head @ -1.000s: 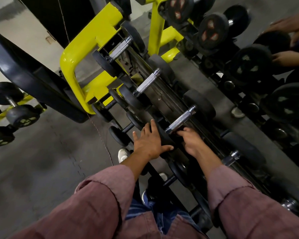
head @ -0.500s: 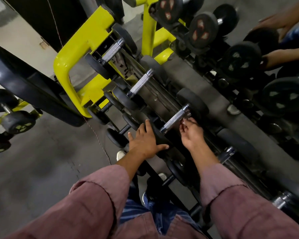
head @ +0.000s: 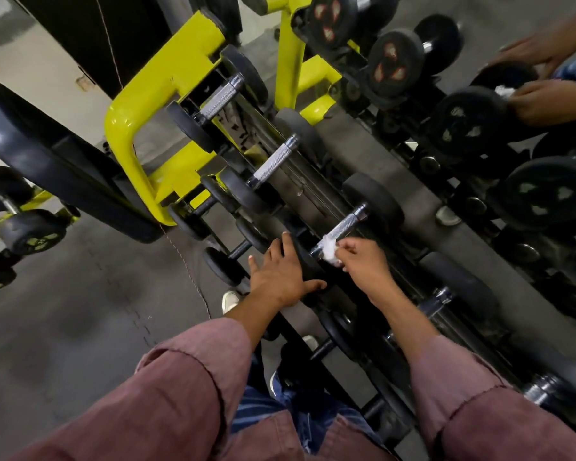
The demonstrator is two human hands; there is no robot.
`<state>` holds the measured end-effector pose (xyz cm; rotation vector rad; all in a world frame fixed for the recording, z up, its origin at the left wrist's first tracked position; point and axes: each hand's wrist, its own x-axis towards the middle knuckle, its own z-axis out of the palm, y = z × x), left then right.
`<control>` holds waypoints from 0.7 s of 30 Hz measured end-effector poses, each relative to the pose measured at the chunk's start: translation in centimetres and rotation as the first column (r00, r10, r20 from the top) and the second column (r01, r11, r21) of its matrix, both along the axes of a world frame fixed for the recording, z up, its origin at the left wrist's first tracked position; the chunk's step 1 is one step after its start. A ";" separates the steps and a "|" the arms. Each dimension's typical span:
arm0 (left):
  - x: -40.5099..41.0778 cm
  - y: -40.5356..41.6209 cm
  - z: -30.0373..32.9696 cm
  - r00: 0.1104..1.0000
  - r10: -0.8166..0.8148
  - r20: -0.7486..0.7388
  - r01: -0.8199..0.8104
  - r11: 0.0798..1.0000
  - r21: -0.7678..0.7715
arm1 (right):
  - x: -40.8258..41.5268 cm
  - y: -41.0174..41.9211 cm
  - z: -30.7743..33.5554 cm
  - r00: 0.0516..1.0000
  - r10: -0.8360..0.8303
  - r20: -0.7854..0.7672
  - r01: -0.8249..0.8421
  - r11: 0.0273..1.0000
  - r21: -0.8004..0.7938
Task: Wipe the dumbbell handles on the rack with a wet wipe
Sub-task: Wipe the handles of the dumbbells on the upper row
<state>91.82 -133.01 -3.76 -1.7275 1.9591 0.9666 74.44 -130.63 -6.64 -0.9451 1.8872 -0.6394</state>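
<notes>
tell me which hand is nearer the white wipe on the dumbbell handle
Right. The right hand pinches the wipe against the dumbbell handle. The left hand rests on the black weight head beside it, not touching the wipe.

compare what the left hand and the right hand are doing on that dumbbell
The left hand lies with straight fingers on the dumbbell's near black weight; the right hand pinches a white wet wipe against the knurled handle. The left holds nothing. Both touch the same dumbbell.
</notes>
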 end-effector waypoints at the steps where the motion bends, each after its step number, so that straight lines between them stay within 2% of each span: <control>1: 0.0 0.0 0.0 1.000 0.001 -0.005 -0.001 1.000 0.000 | -0.1 -0.4 1.1 0.997 0.015 -0.079 -0.020 0.997 -0.073; 3: 0.1 0.1 -0.1 1.000 0.006 -0.011 -0.006 1.000 -0.001 | -0.3 -1.2 3.5 0.950 0.050 -0.308 -0.122 0.968 -0.218; 4: 0.1 0.1 -0.2 1.000 0.010 -0.013 -0.010 1.000 0.004 | -0.4 -1.7 4.6 0.895 0.070 -0.441 -0.210 0.938 -0.277; 5: 0.1 0.1 -0.3 1.000 0.014 -0.013 -0.014 1.000 0.009 | -0.4 -2.2 5.2 0.800 0.091 -0.593 -0.324 0.897 -0.300; 6: 0.1 0.1 -0.3 1.000 0.016 -0.013 -0.016 1.000 0.011 | -0.4 -2.8 5.9 0.662 0.105 -0.742 -0.435 0.860 -0.266; 8: 0.1 0.1 -0.3 1.000 0.014 -0.024 -0.014 1.000 0.009 | 0.0 -3.9 6.9 0.369 0.164 -0.915 -0.568 0.819 -0.082; 11: 0.3 0.1 -0.3 0.999 0.011 -0.035 -0.011 1.000 -0.004 | 0.5 -5.0 7.3 0.096 0.472 -0.876 -0.648 0.698 0.305; 12: 0.4 0.1 -0.3 0.999 0.011 -0.038 -0.011 1.000 -0.005 | 0.5 -5.0 7.2 0.025 0.540 -0.842 -0.662 0.640 0.391; 14: 0.4 0.3 -0.3 0.999 0.012 -0.051 -0.013 1.000 -0.016 | 0.1 -5.0 6.8 -0.104 0.573 -0.813 -0.666 0.567 0.485; 16: 0.4 0.3 -0.4 0.998 0.015 -0.064 -0.018 0.999 -0.033 | -0.2 -5.3 6.3 -0.160 0.570 -0.806 -0.640 0.561 0.525; 21: 0.4 0.3 -0.5 0.995 0.031 -0.090 -0.032 0.999 -0.007 | 1.4 -6.9 5.6 -0.144 0.665 -0.732 -0.554 0.559 0.617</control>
